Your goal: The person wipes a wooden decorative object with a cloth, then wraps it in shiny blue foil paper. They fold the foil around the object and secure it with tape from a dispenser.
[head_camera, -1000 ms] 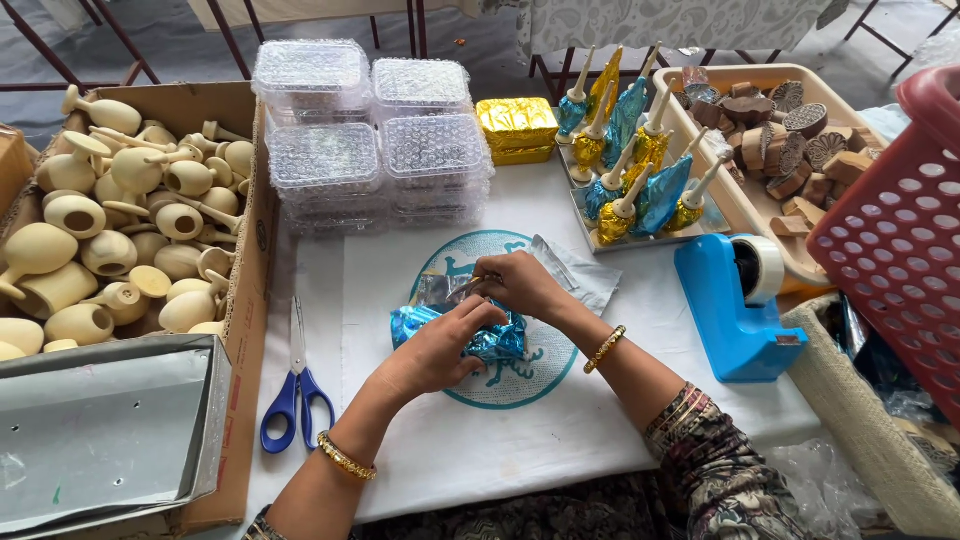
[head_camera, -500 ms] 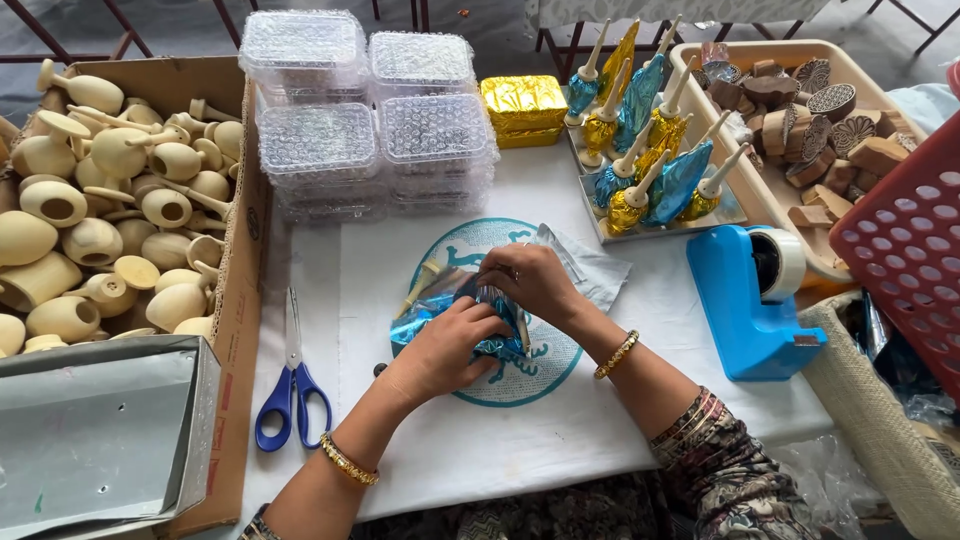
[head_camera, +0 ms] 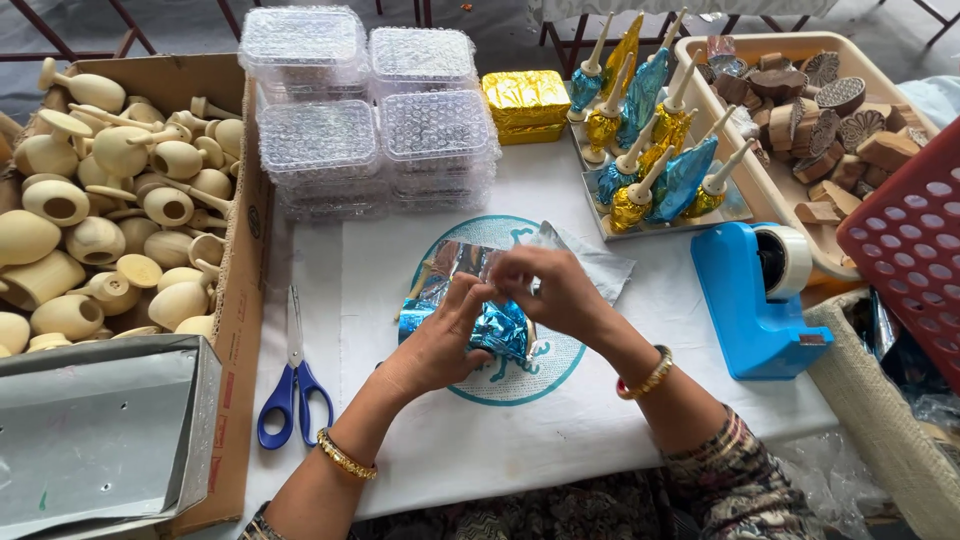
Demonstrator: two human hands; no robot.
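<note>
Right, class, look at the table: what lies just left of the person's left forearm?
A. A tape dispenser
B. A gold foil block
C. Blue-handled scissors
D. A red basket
C: the blue-handled scissors lie on the white table just left of the left forearm, while the left hand and right hand work the blue foil; the tape dispenser sits to the right.

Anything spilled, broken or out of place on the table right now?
Nothing stands out. Both hands, left hand and right hand, hold the blue foil mid-table; scissors lie flat and closed, tape dispenser upright, plastic boxes stacked neatly.
</note>
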